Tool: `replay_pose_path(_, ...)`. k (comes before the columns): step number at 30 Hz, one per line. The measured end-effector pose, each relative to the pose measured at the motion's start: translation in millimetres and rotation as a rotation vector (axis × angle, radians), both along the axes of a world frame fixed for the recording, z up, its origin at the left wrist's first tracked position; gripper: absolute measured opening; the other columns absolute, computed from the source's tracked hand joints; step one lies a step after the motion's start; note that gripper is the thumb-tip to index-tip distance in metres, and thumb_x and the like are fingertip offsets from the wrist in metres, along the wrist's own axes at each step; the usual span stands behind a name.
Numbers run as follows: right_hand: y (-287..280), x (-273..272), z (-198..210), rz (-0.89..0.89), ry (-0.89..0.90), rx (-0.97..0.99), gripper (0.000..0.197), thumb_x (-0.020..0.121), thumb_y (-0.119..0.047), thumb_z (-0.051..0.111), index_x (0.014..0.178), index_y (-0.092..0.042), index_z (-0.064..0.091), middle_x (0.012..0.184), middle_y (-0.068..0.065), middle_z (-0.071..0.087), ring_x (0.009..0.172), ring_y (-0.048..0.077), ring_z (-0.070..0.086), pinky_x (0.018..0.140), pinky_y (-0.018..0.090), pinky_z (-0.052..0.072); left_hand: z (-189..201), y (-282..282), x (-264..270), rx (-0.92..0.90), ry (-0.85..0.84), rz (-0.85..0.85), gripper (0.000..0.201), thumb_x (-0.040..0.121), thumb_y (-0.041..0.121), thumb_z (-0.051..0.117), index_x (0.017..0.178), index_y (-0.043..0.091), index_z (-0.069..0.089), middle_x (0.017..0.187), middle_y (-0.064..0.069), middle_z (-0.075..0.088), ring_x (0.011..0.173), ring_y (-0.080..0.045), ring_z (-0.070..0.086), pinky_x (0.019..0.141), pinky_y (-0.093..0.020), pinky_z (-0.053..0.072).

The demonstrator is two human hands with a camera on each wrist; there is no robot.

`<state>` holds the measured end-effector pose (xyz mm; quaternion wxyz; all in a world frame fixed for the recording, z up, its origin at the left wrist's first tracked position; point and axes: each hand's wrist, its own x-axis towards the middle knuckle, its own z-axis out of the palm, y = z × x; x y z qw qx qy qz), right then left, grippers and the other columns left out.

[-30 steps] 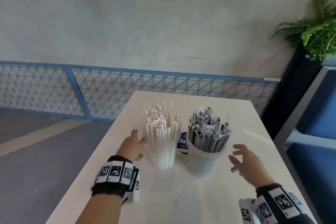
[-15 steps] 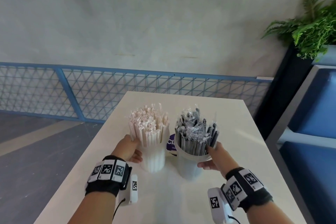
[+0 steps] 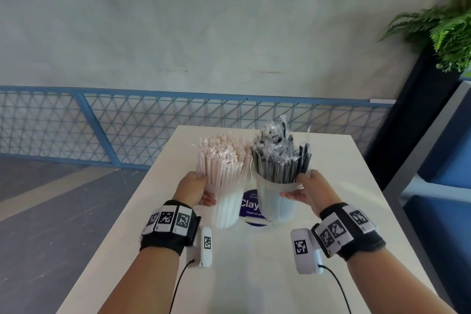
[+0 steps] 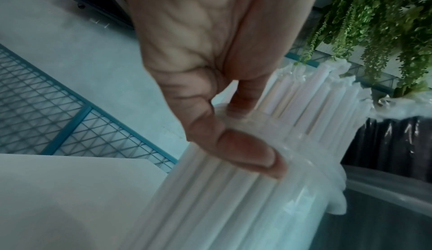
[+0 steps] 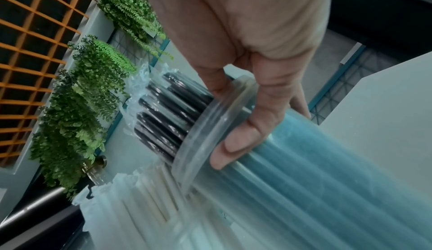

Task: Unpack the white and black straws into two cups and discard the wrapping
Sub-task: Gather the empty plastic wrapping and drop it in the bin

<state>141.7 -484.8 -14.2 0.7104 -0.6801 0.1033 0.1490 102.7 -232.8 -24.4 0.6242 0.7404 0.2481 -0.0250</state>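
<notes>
A blue mesh railing (image 3: 153,120) runs behind the white tabletop (image 3: 254,275), a fern (image 3: 443,30) stands at the far right, and a round purple sign (image 3: 251,205) on the tabletop shows in the gap between the cups, partly hidden by them.

There are two clear plastic cups, side by side and almost touching. The left cup (image 3: 225,208) is packed with white straws (image 3: 223,163) in paper wrapping; the right cup (image 3: 276,200) is packed with black straws (image 3: 279,160) in clear film. Both bundles stand upright and fan out above the rims. Whether the cup bases touch the tabletop cannot be told.

The left hand (image 3: 192,190) grips the left cup just under its rim, thumb (image 4: 243,155) across the near side and fingers round the far side. The right hand (image 3: 309,190) grips the right cup at its rim, thumb (image 5: 236,141) pressed across the cup wall. Both forearms reach forward, each wrist wearing a black band with square markers.
</notes>
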Motion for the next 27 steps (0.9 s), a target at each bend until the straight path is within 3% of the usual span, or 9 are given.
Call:
replay_pose_path(4,10.5,35.7,7.8,-0.055,-0.039,0.065,0.026,0.093,0.003,0.034,0.118,0.003,0.038,0.109,0.032,0.053,0.064,0.035,0.066,0.045,0.025,0.055,7.0,-3.7,37.6,-0.035,-0.048,0.030,0.022,0.099,0.013,0.029,0.108,-0.004,0.040,0.062,-0.022,0.055,0.031,-0.018,0.057,0.034,-0.022,0.047)
replay_pose_path(8,20.2,73.6,13.3,-0.118,-0.066,0.130,0.018,0.090,0.006,0.031,0.107,0.004,0.040,0.097,0.030,0.055,0.056,0.029,0.066,0.045,0.025,0.055,14.1,-9.2,77.0,-0.080,-0.116,0.063,0.030,0.099,0.012,0.029,0.119,-0.008,0.039,0.063,-0.022,0.055,0.031,-0.016,0.057,0.034,-0.023,0.049)
replay_pose_path(14,27.6,124.0,1.3,-0.215,-0.059,0.135,0.031,0.090,0.005,0.031,0.121,0.007,0.038,0.089,0.027,0.059,0.058,0.030,0.064,0.043,0.025,0.054,10.7,-10.7,127.4,-0.117,-0.129,0.091,0.033,0.099,0.011,0.027,0.121,-0.011,0.039,0.062,-0.021,0.054,0.030,-0.015,0.057,0.034,-0.022,0.049)
replay_pose_path(20,27.0,148.1,-30.7,-0.255,0.011,0.079,0.034,0.091,0.003,0.034,0.125,0.005,0.034,0.111,0.035,0.054,0.059,0.033,0.064,0.039,0.026,0.052,-11.6,-9.5,154.0,-0.155,-0.075,0.124,0.036,0.099,0.012,0.030,0.122,-0.014,0.038,0.062,-0.022,0.055,0.031,-0.019,0.058,0.034,-0.025,0.050)
replay_pose_path(27,27.7,155.4,-35.6,-0.243,0.039,0.047,0.030,0.092,0.001,0.034,0.122,0.004,0.035,0.106,0.032,0.056,0.063,0.034,0.065,0.040,0.025,0.052,-22.5,-10.0,157.9,-0.151,-0.037,0.148,0.035,0.099,0.014,0.032,0.126,-0.009,0.033,0.064,-0.021,0.054,0.028,-0.018,0.056,0.030,-0.024,0.047)
